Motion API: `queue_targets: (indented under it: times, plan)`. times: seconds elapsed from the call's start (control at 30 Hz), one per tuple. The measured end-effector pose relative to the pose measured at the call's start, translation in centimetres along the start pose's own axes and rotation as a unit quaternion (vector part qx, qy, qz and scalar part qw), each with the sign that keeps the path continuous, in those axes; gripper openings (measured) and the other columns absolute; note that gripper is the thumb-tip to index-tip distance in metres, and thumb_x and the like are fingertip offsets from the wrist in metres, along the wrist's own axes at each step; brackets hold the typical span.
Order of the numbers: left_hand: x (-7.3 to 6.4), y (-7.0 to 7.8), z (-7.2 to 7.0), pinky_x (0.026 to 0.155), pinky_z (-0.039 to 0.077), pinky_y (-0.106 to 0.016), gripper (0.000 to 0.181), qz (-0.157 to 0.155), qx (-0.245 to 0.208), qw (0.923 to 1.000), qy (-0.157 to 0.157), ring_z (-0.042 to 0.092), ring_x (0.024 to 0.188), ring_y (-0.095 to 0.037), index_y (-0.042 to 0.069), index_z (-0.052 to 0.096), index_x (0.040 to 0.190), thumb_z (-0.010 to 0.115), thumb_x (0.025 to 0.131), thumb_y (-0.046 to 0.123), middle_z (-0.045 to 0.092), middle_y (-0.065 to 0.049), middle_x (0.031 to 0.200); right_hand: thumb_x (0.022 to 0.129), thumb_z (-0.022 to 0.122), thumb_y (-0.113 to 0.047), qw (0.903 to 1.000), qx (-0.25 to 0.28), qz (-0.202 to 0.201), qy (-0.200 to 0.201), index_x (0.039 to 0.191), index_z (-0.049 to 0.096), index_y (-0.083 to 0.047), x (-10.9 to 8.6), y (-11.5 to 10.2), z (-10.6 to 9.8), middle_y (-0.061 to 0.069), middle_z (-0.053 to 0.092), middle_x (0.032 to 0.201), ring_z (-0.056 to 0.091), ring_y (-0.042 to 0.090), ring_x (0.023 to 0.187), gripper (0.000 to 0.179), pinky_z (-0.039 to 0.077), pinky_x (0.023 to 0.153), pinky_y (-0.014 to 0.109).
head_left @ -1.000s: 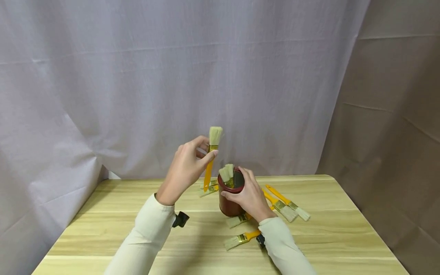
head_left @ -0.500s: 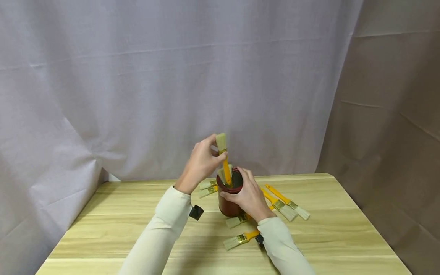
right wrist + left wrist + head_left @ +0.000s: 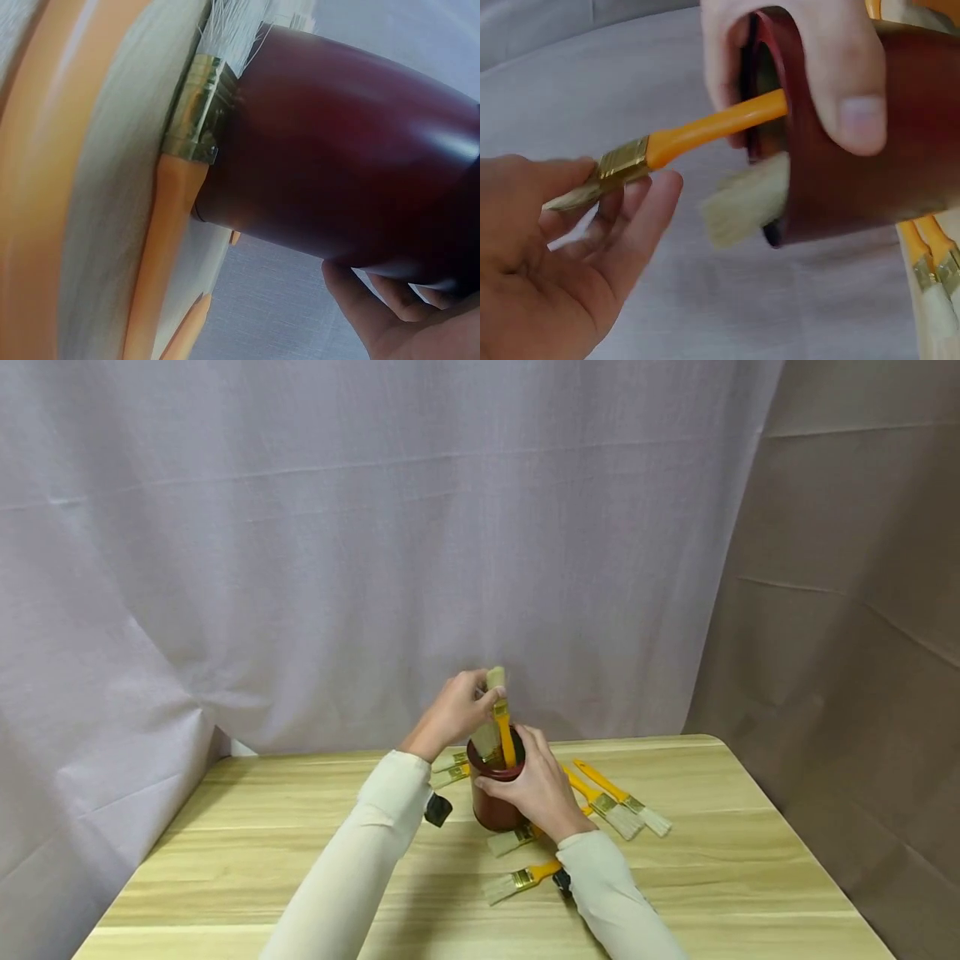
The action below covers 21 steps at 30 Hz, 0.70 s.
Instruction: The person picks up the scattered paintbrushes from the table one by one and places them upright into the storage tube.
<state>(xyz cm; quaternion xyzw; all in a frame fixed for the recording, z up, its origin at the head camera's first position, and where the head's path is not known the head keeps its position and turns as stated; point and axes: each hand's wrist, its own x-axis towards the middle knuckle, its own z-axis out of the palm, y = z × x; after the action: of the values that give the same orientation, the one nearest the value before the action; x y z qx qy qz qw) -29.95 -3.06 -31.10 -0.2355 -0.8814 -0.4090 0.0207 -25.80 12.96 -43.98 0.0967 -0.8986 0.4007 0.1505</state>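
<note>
My left hand (image 3: 452, 712) pinches a paintbrush (image 3: 507, 742) by its metal band and pale bristles, bristles up. Its yellow handle points down through the mouth of a dark red can (image 3: 492, 806). In the left wrist view, the end of the handle (image 3: 720, 126) is hidden inside the can, and other pale bristles (image 3: 750, 199) stick out below it. My right hand (image 3: 542, 789) grips the can near its rim, thumb at the front and fingers round the far side. The right wrist view shows the fingers (image 3: 360, 304) against the can wall (image 3: 352, 150).
Several yellow-handled paintbrushes lie about the can: two at the right (image 3: 617, 797), one in front (image 3: 521, 883), one close by the base (image 3: 512, 841) and more behind at the left (image 3: 452, 774). A wooden table (image 3: 262, 860) carries everything; grey cloth (image 3: 375, 568) hangs behind.
My left hand has moved right and brought the paintbrush from beside the can to over it, its handle now down inside the mouth. The right hand keeps its grip on the can.
</note>
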Motion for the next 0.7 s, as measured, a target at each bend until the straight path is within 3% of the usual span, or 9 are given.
queue_targets:
  times: [0.23,0.43,0.53,0.7]
  plan:
    - [0.5,-1.7,0.7,0.07,0.057,-0.03,0.021,0.014,0.058,0.9979,-0.025,0.071,0.084,-0.019,0.005,0.072,0.118,0.073,0.102,0.018,0.076,-0.009,0.098,0.075,0.09,-0.061,1.0,0.004,0.001,0.004,0.159,0.043,-0.016,-0.3,-0.1,0.3,0.002,0.046,0.152,0.06,0.032,0.126,0.107,0.054,0.1,0.055]
    - [0.4,-3.6,1.4,0.084,0.059,-0.035,0.016,0.057,0.1,0.9921,-0.05,0.073,0.095,-0.018,0.011,0.078,0.113,0.07,0.104,0.021,0.078,-0.004,0.106,0.075,0.091,-0.059,1.0,-0.002,-0.007,0.006,0.157,0.044,-0.016,-0.4,-0.2,0.6,0.002,0.047,0.149,0.061,0.031,0.123,0.104,0.055,0.098,0.053]
    - [0.4,-4.2,1.8,0.095,0.051,-0.039,0.02,0.064,0.122,0.9893,-0.046,0.066,0.103,-0.022,0.012,0.08,0.115,0.067,0.106,0.024,0.076,-0.004,0.111,0.075,0.091,-0.057,0.9999,-0.004,-0.009,0.006,0.157,0.045,-0.014,-0.3,-0.4,0.7,0.002,0.047,0.15,0.061,0.031,0.123,0.103,0.055,0.097,0.054]
    - [0.3,-5.0,2.3,0.1,0.041,-0.048,0.022,0.045,0.15,0.9874,-0.021,0.055,0.115,-0.027,0.014,0.081,0.116,0.069,0.104,0.027,0.071,-0.006,0.119,0.075,0.091,-0.058,1.0,-0.001,-0.01,0.002,0.157,0.044,-0.012,-0.3,-0.7,1.1,0.003,0.047,0.151,0.06,0.032,0.126,0.105,0.055,0.099,0.054]
